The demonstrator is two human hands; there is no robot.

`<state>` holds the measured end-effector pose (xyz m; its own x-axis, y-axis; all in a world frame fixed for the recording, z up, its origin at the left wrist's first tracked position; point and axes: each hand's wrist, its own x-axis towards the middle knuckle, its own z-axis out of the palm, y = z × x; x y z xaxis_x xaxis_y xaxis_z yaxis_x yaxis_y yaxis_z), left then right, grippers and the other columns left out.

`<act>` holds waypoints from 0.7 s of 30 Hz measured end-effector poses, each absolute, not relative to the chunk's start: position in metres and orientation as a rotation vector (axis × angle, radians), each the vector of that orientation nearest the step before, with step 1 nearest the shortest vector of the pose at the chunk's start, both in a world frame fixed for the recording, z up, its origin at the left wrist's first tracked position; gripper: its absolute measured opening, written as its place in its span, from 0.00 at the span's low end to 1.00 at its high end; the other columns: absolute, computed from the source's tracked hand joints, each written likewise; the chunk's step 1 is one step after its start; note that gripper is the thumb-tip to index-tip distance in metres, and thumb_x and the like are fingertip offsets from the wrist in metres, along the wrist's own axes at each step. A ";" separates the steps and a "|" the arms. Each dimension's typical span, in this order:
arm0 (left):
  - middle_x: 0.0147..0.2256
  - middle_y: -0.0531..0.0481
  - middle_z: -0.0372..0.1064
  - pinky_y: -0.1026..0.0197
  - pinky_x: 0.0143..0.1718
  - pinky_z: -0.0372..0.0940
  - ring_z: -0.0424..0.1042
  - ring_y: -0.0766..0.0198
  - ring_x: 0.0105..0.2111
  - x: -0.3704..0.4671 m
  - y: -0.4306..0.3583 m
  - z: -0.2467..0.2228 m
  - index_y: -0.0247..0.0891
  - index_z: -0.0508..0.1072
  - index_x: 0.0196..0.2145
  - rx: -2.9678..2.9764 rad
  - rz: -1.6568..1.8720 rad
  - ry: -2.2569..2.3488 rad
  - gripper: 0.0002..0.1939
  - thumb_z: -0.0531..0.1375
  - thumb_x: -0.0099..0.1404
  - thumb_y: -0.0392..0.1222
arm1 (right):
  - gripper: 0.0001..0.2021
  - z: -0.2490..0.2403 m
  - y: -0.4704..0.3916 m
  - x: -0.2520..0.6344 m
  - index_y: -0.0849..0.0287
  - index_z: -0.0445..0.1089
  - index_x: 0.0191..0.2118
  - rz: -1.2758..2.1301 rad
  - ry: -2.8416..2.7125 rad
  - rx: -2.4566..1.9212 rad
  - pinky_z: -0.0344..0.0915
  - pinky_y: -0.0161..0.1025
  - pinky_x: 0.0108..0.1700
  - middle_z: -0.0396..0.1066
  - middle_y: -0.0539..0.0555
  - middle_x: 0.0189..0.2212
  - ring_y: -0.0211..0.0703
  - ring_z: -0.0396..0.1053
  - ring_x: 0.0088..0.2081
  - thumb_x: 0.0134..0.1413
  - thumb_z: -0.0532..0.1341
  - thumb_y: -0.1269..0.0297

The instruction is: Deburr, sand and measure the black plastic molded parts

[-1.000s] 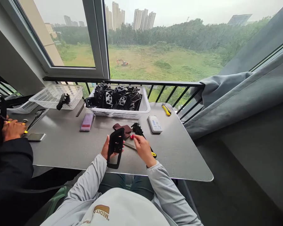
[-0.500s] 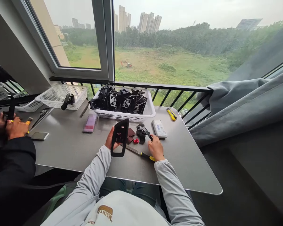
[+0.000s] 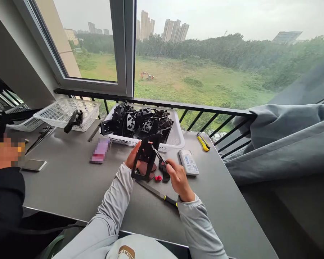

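Observation:
My left hand (image 3: 132, 157) is closed on the left side of a black plastic frame (image 3: 154, 142), tilted upright above the table. The frame has a large opening low down and a small slot near its top. In my right hand (image 3: 179, 179) is a slim dark tool (image 3: 158, 154) with a narrow silvery tip, which points at the frame's upper part; whether it touches cannot be made out. Reddish-brown sheets (image 3: 152, 175), a small red piece (image 3: 158, 178) and a crumpled black item (image 3: 165, 175) lie behind and beside the frame. Below lies a flat file (image 3: 153, 190) with a black-and-yellow handle.
A white basket (image 3: 178, 135) heaped with black plastic parts stands at the back. Right are a white box (image 3: 189, 162) and a yellow utility knife (image 3: 203, 142). Left are a purple packet (image 3: 100, 150), a phone (image 3: 34, 165), another basket (image 3: 56, 109) and a co-worker's arm (image 3: 5, 190).
My right hand has lifted the slim tool from beside the black item up to the frame. The frame has tilted and come nearer to it. The view has shifted slightly.

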<state>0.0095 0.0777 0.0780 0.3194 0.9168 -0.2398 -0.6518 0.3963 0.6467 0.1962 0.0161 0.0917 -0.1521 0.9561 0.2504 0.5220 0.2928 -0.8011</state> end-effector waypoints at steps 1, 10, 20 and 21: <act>0.24 0.47 0.74 0.62 0.27 0.68 0.74 0.62 0.23 0.008 0.081 0.077 0.33 0.77 0.43 0.490 1.091 0.636 0.25 0.54 0.66 0.59 | 0.16 0.095 0.021 0.194 0.58 0.68 0.36 0.737 -1.785 -1.289 0.56 0.35 0.27 0.62 0.46 0.19 0.39 0.59 0.22 0.59 0.47 0.54; 0.32 0.43 0.79 0.56 0.33 0.72 0.79 0.53 0.36 -0.007 0.102 0.086 0.35 0.76 0.48 0.469 1.140 0.607 0.28 0.49 0.68 0.60 | 0.19 0.114 0.051 0.193 0.56 0.69 0.55 1.033 -2.089 -1.097 0.69 0.44 0.47 0.76 0.57 0.46 0.49 0.73 0.44 0.61 0.56 0.58; 0.33 0.42 0.79 0.55 0.38 0.72 0.77 0.49 0.42 -0.011 0.104 0.084 0.34 0.79 0.43 0.482 1.176 0.638 0.25 0.50 0.69 0.55 | 0.17 0.115 0.059 0.186 0.58 0.70 0.51 0.951 -2.153 -1.258 0.65 0.37 0.31 0.74 0.50 0.26 0.42 0.69 0.26 0.60 0.53 0.63; 0.33 0.42 0.79 0.54 0.40 0.72 0.77 0.49 0.42 -0.011 0.104 0.084 0.33 0.79 0.42 0.482 1.180 0.642 0.24 0.51 0.68 0.55 | 0.16 0.116 0.058 0.185 0.58 0.69 0.49 0.931 -2.146 -1.263 0.64 0.36 0.30 0.72 0.49 0.24 0.41 0.67 0.25 0.59 0.52 0.65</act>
<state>-0.0110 0.1039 0.0842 0.2412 0.9485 -0.2056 -0.6881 0.3165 0.6529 0.1854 0.0582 0.1160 -0.4598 0.8859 0.0614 0.5604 0.3431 -0.7538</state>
